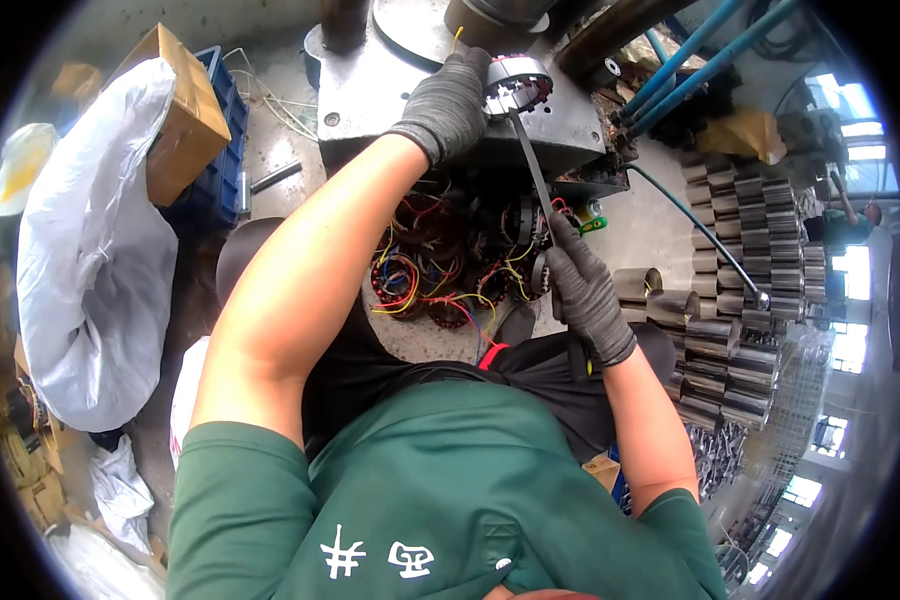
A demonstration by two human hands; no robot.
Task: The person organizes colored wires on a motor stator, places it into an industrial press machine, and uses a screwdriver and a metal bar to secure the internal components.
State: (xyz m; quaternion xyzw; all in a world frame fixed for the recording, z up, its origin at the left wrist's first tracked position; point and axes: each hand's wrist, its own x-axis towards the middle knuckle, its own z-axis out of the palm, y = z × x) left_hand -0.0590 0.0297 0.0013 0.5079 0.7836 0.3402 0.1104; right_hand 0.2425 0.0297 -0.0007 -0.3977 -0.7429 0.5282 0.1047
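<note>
My left hand, in a dark grey knit glove, is closed on the side of a motor stator at the edge of a metal machine bed. The stator is a metal ring with slots inside and reddish parts along its rim. A yellow wire sticks up beside this hand. My right hand, gloved alike, is wrapped round a long flat file. The file's far end meets the stator's near edge. Below the bed lie several wound stators with red, yellow and blue wires.
Stacked metal cylinders stand on the right, with a green rod reaching toward them. Blue pipes run at the upper right. On the left are a cardboard box, a blue crate and a white sack. Another person is far right.
</note>
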